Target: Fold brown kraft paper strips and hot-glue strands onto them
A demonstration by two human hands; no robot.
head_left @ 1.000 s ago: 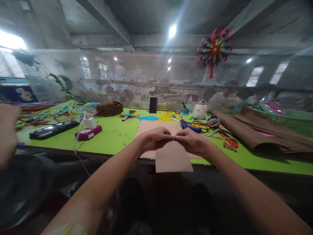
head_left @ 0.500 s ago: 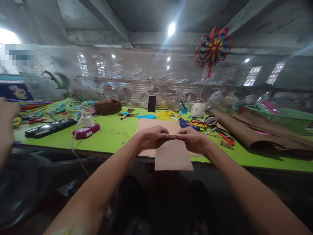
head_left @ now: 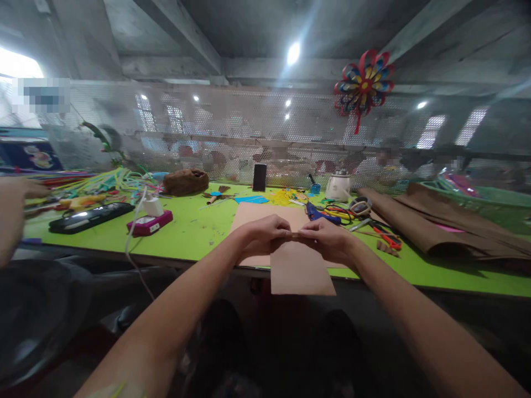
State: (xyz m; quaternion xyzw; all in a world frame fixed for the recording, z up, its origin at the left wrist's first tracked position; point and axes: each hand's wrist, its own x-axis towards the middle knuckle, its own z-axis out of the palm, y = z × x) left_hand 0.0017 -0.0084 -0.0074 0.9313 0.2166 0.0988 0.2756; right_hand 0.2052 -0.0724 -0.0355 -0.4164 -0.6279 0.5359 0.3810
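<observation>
A brown paper sheet (head_left: 301,271) hangs down over the near edge of the green table (head_left: 194,232). My left hand (head_left: 263,235) and my right hand (head_left: 327,240) meet at its top edge, fingers closed in a pinch on the paper, thumbs almost touching. Beneath them a larger brown sheet (head_left: 259,213) lies flat on the table.
Blue-handled scissors (head_left: 317,213), red scissors (head_left: 388,237), a tape roll (head_left: 362,205) and brown paper rolls (head_left: 440,226) lie to the right. A pink box (head_left: 150,224), a black device (head_left: 91,216) and coloured strips (head_left: 103,185) sit left. Another person's hand (head_left: 12,215) is at far left.
The hanging sheet has shifted slightly to the right while both hands stay pinched at its top edge. The other person's hand at far left moved a little.
</observation>
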